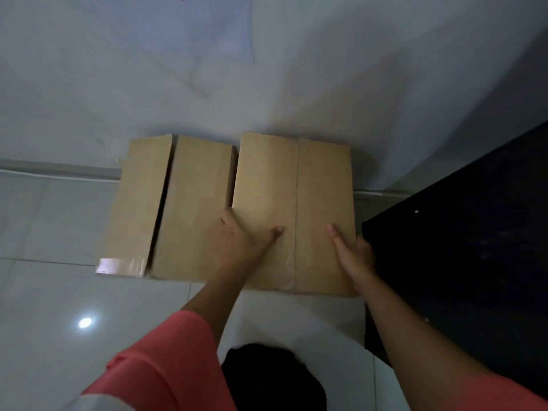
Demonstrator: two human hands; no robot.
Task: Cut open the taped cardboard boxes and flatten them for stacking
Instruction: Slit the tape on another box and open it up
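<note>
**One head-worn, wide-angle view, tipped steeply down over the person's own arms**

The camera sat above and behind both forearms, which came in from the bottom edge. It faced forward and down toward the foot of a pale wall point(267, 69). The closed cardboard box point(267, 185) and the opened cardboard box point(189, 203) lay side by side across mid-frame, close to the lens. The left hand point(237, 241) and right hand point(355, 256) sat just below centre. Tiled floor point(44, 232) filled the lower left and a dark surface point(474, 232) the right side. The lens bowed the wall's base line, and the picture was dim and soft.
</note>
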